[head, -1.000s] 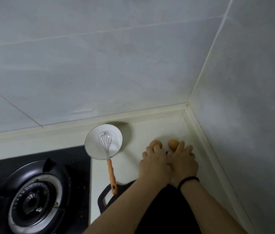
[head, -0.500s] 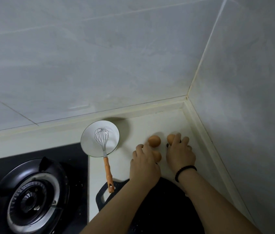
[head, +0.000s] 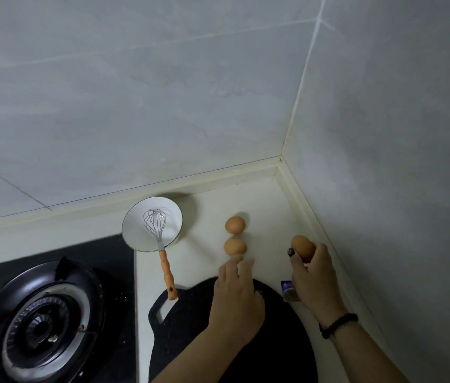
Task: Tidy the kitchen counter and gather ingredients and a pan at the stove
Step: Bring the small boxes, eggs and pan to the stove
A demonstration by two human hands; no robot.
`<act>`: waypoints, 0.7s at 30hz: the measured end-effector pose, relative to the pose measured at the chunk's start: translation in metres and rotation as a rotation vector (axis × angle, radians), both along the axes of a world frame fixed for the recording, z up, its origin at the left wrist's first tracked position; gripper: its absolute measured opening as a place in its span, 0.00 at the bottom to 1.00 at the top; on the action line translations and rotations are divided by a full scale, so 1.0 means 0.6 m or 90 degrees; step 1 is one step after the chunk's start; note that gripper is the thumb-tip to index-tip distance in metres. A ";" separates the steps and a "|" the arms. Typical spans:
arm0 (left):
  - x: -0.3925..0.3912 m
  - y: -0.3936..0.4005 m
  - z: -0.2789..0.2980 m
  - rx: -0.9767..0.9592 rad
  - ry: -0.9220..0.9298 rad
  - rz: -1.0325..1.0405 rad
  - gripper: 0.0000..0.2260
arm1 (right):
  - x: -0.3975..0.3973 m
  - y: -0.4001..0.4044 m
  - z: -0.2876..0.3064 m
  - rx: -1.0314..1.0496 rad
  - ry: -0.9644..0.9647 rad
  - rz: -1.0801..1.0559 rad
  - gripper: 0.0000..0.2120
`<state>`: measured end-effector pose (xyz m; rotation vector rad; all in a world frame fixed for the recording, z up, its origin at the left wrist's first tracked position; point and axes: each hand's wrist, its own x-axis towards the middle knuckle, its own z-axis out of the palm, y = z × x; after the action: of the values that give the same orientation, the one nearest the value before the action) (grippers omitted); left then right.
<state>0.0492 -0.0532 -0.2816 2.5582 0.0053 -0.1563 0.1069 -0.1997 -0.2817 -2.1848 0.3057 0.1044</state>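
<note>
Two brown eggs lie on the pale counter (head: 268, 205), the far egg (head: 235, 224) touching the near egg (head: 235, 246). My left hand (head: 236, 299) hovers just behind the near egg, fingers relaxed and holding nothing. My right hand (head: 315, 277) grips a third egg (head: 302, 247) near the right wall. A black pan (head: 190, 322) lies flat under both forearms. A white bowl (head: 135, 233) holds a whisk (head: 160, 239) with an orange handle.
The black gas hob with its burner (head: 36, 330) fills the lower left. Tiled walls meet in a corner behind the counter (head: 280, 158). A small blue and white packet (head: 287, 288) shows beside my right hand.
My hands have drawn apart and back toward me. The left hand has let go of the two eggs, which now lie in the open. The right hand has lifted the third egg.
</note>
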 end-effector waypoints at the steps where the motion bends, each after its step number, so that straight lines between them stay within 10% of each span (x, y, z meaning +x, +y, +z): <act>1: -0.003 -0.007 0.001 0.003 0.030 -0.033 0.25 | -0.018 -0.008 0.007 0.017 -0.008 -0.008 0.12; 10: 0.011 -0.092 -0.048 0.097 0.075 -0.268 0.29 | -0.133 -0.077 0.053 0.046 0.004 -0.048 0.14; 21: 0.016 -0.107 -0.082 0.026 -0.083 -0.234 0.20 | -0.203 -0.121 0.072 0.055 -0.001 -0.068 0.12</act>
<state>0.0586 -0.1174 -0.3309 2.5826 -0.5181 -0.1303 -0.0147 -0.2725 -0.2386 -2.0782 0.4092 0.0561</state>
